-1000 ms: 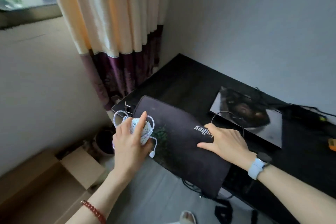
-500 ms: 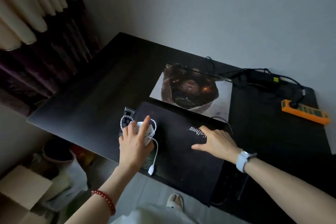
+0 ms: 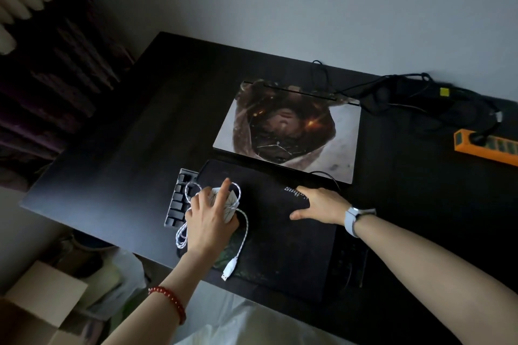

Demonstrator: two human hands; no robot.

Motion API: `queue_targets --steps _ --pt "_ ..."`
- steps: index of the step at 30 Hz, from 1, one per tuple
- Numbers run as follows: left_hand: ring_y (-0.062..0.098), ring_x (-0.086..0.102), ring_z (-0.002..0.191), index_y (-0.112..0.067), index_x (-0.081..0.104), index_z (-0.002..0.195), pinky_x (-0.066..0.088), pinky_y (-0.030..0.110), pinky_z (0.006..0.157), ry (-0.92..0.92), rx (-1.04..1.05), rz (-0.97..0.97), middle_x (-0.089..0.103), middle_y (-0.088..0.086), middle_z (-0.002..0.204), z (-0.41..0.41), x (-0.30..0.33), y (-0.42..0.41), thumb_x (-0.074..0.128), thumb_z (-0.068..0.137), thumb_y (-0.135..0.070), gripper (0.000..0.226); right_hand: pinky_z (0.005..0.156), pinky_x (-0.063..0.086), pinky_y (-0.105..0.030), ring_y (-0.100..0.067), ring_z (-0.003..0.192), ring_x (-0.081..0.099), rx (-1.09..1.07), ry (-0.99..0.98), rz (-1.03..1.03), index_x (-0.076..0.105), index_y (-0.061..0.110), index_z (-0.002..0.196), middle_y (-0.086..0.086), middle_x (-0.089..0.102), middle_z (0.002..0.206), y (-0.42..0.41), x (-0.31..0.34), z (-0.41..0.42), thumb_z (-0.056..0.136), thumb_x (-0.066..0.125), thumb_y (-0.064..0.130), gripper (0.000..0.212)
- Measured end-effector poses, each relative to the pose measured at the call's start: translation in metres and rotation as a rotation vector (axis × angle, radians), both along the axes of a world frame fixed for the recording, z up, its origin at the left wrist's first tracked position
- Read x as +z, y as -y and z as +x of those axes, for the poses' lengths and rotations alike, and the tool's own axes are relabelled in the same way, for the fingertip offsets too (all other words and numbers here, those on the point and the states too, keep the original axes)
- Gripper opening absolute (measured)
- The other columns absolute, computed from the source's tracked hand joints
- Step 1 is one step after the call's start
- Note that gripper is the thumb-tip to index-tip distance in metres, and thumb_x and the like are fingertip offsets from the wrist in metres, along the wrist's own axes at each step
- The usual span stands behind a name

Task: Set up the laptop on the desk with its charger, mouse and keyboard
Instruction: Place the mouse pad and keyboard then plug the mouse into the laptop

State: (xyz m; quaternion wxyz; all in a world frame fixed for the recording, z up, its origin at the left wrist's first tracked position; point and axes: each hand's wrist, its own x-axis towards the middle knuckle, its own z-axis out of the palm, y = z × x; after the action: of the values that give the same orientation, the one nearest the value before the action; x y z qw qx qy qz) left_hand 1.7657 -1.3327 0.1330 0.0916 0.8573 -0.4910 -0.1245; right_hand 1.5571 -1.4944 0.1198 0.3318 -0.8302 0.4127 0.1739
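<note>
A closed laptop (image 3: pixel 288 131) with a picture on its lid lies flat on the black desk (image 3: pixel 117 159), near the wall. In front of it a black mouse pad (image 3: pixel 280 238) covers most of a dark keyboard (image 3: pixel 178 202), whose left end sticks out. My left hand (image 3: pixel 208 218) grips a white mouse (image 3: pixel 224 206) on the pad's left part; its white braided cable (image 3: pixel 241 244) loops around, the USB plug hanging by the desk's front edge. My right hand (image 3: pixel 319 206) presses flat on the pad. The black charger and its cables (image 3: pixel 437 109) lie at the back right.
An orange power strip (image 3: pixel 487 145) lies at the desk's right edge. Dark curtains (image 3: pixel 47 70) hang on the left. A cardboard box (image 3: pixel 39 308) and a white bag (image 3: pixel 123 274) sit on the floor left of the desk.
The pad, keyboard and mouse have come from the desk's left corner to sit in front of the laptop. Both hands keep the same hold, and the view has swung to the right.
</note>
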Motion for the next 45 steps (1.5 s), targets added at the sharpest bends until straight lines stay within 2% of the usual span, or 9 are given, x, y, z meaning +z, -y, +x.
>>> queue_targets --steps 7,20,24,29,33,36,39,41,45 --pt "0.034 0.035 0.117 -0.033 0.02 0.145 0.038 0.049 0.093 0.005 -0.036 0.071 0.034 0.013 0.135 0.005 -0.013 0.016 0.065 0.077 -0.035 0.081 0.065 0.04 -0.033 -0.027 0.093 0.06 0.07 -0.082 -0.137 0.032 0.024 0.134 -0.008 0.063 0.105 0.01 -0.005 0.011 0.071 0.056 0.071 0.082" --pt "0.03 0.035 0.119 -0.031 0.021 0.144 0.036 0.046 0.094 -0.072 -0.118 0.102 0.036 0.007 0.135 0.006 -0.021 0.026 0.062 0.078 -0.037 0.078 0.067 0.044 -0.031 -0.028 0.098 0.062 -0.072 -0.168 -0.077 0.034 0.022 0.132 -0.007 0.064 0.111 -0.008 -0.005 0.006 0.07 0.059 0.069 0.082" --pt "0.029 0.036 0.118 -0.031 0.022 0.144 0.037 0.046 0.093 -0.076 -0.149 0.102 0.037 0.006 0.134 0.007 -0.021 0.024 0.063 0.077 -0.036 0.078 0.075 0.048 -0.035 -0.029 0.102 0.061 -0.082 -0.193 -0.116 0.035 0.021 0.133 -0.009 0.063 0.116 -0.016 -0.002 0.004 0.07 0.058 0.069 0.082" --pt "0.027 0.034 0.12 -0.032 0.02 0.144 0.036 0.045 0.095 -0.085 -0.176 0.112 0.035 0.005 0.135 0.006 -0.019 0.025 0.061 0.078 -0.036 0.078 0.071 0.045 -0.034 -0.029 0.101 0.061 -0.072 -0.219 -0.19 0.043 0.015 0.125 -0.009 0.064 0.112 -0.025 0.006 0.006 0.071 0.059 0.067 0.077" --pt "0.031 0.037 0.116 -0.032 0.026 0.143 0.038 0.05 0.091 -0.082 -0.219 0.045 0.039 0.008 0.132 0.001 -0.007 0.026 0.066 0.076 -0.034 0.078 0.079 0.047 -0.038 -0.026 0.104 0.059 -0.156 -0.106 -0.192 0.041 0.015 0.125 -0.005 0.059 0.12 -0.033 0.018 0.004 0.076 0.063 0.056 0.068" --pt "0.032 0.039 0.113 -0.03 0.034 0.14 0.04 0.052 0.088 -0.085 -0.227 -0.038 0.043 0.01 0.128 -0.005 0.004 0.03 0.07 0.071 -0.031 0.077 0.078 0.044 -0.031 -0.023 0.106 0.058 -0.254 0.043 -0.137 0.04 0.019 0.127 -0.003 0.057 0.123 -0.042 0.029 0.0 0.082 0.062 0.043 0.055" --pt "0.034 0.041 0.11 -0.03 0.037 0.139 0.041 0.052 0.086 -0.074 -0.242 -0.119 0.046 0.01 0.125 -0.009 0.017 0.036 0.071 0.07 -0.03 0.077 0.08 0.041 -0.026 -0.019 0.107 0.054 -0.287 0.184 -0.25 0.046 0.019 0.119 0.0 0.055 0.118 -0.048 0.043 -0.006 0.085 0.061 0.03 0.039" --pt "0.033 0.04 0.112 -0.03 0.036 0.139 0.041 0.051 0.087 -0.068 -0.266 -0.155 0.045 0.01 0.127 -0.011 0.024 0.042 0.069 0.071 -0.03 0.076 0.084 0.046 -0.029 -0.017 0.107 0.052 -0.301 0.238 -0.302 0.051 0.017 0.112 0.0 0.055 0.112 -0.049 0.054 -0.011 0.087 0.057 0.019 0.026" --pt "0.031 0.035 0.119 -0.032 0.029 0.143 0.038 0.05 0.092 -0.106 -0.283 -0.142 0.039 0.009 0.133 -0.016 0.031 0.05 0.065 0.076 -0.034 0.075 0.083 0.045 -0.029 -0.016 0.101 0.054 -0.346 0.234 -0.382 0.056 0.019 0.11 0.0 0.061 0.107 -0.049 0.077 -0.029 0.089 0.053 0.013 0.022"
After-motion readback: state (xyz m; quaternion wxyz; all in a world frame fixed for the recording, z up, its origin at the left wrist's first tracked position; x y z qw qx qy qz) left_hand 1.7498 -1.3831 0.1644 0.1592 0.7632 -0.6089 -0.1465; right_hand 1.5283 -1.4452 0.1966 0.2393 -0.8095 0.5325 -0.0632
